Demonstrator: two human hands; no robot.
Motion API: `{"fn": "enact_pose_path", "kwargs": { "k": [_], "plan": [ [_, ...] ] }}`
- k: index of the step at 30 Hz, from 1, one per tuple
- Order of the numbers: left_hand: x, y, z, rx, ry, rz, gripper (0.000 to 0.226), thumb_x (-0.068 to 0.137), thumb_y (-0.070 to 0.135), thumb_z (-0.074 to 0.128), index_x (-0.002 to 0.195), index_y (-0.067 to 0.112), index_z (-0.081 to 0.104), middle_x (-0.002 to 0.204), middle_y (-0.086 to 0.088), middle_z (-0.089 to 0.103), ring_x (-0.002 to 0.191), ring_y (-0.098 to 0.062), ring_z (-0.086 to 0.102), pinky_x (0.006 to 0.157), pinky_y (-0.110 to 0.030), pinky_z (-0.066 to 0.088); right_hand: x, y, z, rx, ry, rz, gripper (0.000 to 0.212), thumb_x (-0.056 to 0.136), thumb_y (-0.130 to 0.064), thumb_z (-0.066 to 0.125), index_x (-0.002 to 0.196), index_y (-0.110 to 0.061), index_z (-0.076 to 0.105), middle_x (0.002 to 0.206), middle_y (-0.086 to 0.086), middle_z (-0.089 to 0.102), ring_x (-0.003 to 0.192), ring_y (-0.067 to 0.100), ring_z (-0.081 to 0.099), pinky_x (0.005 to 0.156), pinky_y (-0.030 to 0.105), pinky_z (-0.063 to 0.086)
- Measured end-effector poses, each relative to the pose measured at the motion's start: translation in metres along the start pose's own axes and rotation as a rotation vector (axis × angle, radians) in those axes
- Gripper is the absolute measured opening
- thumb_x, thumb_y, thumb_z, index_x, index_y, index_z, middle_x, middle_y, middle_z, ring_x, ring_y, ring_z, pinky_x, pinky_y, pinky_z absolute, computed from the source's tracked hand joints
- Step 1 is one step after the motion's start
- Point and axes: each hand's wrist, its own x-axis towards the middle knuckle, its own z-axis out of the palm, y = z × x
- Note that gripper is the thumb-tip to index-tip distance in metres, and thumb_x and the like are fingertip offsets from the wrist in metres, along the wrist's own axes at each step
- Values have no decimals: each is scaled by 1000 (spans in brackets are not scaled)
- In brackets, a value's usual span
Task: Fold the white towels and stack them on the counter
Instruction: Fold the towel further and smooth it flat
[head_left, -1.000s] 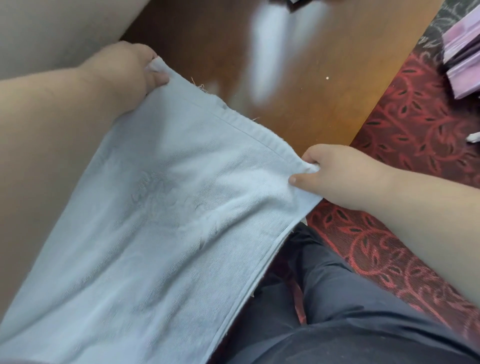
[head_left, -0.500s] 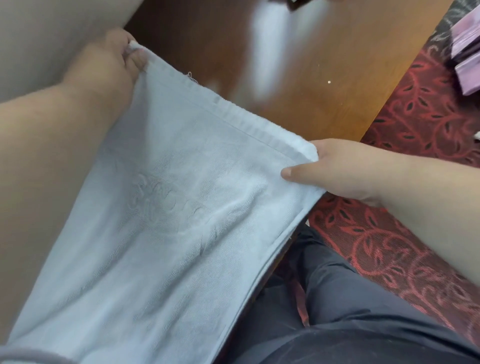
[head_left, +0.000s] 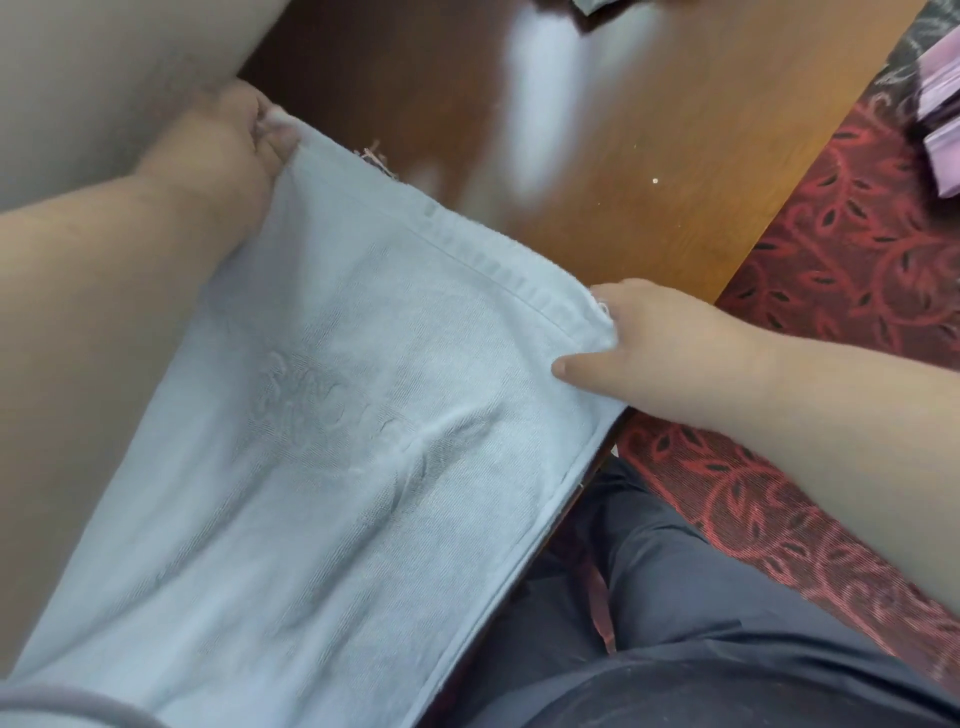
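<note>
A white towel (head_left: 332, 447) hangs stretched between my two hands, its hemmed top edge running across the near part of the brown wooden counter (head_left: 597, 156). My left hand (head_left: 223, 150) pinches the towel's upper left corner close to the wall. My right hand (head_left: 670, 348) grips the upper right corner at the counter's front edge, thumb lying on the cloth. The towel's lower part drapes down toward my body and out of view.
A pale wall (head_left: 104, 67) borders the counter on the left. Red patterned carpet (head_left: 841, 270) lies to the right, with a purple-and-white stack (head_left: 940, 104) at the far right edge. My dark trousers (head_left: 675, 613) fill the lower right. A dark object (head_left: 592, 5) sits at the counter's far edge.
Both hands have carried the towel's top edge a little further over the counter. The right thumb now lies stretched over the cloth.
</note>
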Motion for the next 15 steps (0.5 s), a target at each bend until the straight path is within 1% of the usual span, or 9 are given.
{"fn": "enact_pose_path", "kwargs": {
  "k": [2,4,6,7,8,10,12,13,15],
  "plan": [
    [2,0,8,36,-47,-36,39,101,47,42,121,14,48,115,-20,54,96,-38,54,80,-42,42,0,-6,6,-77,107,-47,28,81,-38,69,91,-13,61,90,5,60,76,27,63,59,30,48],
    [2,2,12,39,-19,-46,39,101,45,43,120,12,47,119,-24,52,101,-41,53,82,-43,41,3,-6,11,41,62,17,25,79,-36,70,91,-19,56,84,1,61,69,20,60,54,28,44],
    [0,5,12,8,48,-54,36,100,46,42,117,14,47,116,-22,53,99,-38,53,80,-40,38,5,-3,11,330,-98,116,36,70,-38,71,102,-26,60,94,-2,70,83,17,68,75,36,57],
    [1,6,10,-16,99,-68,35,99,47,40,115,17,48,114,-19,54,98,-35,52,79,-38,37,7,1,9,442,-116,154,45,65,-41,71,107,-28,61,101,-2,72,92,20,70,85,42,57],
    [2,7,8,-38,152,-84,36,98,49,39,114,18,48,112,-18,55,97,-34,52,79,-36,36,7,6,5,477,-82,167,50,62,-44,70,109,-30,60,103,-2,72,94,22,70,87,45,57],
    [8,15,6,-47,229,-70,39,97,51,37,116,19,49,113,-19,56,100,-33,53,80,-35,35,7,15,-6,302,52,154,42,67,-51,70,102,-33,55,92,-6,70,80,15,69,69,36,57],
    [16,29,10,1,228,-8,39,97,49,38,117,18,50,116,-21,54,103,-35,53,84,-38,39,8,25,-12,-43,185,129,40,77,-57,70,99,-33,47,78,-8,62,64,10,60,49,26,42],
    [21,35,15,43,198,6,39,98,47,38,119,16,50,120,-23,51,106,-38,52,88,-41,41,10,28,-13,-155,233,104,43,79,-58,69,100,-30,44,75,-7,60,59,10,58,46,26,38],
    [29,48,22,130,128,-33,40,99,44,38,124,14,47,127,-28,44,114,-44,47,96,-48,39,13,31,-13,-268,298,59,50,78,-60,70,101,-28,38,72,-6,59,55,12,58,45,28,40]
  ]
}}
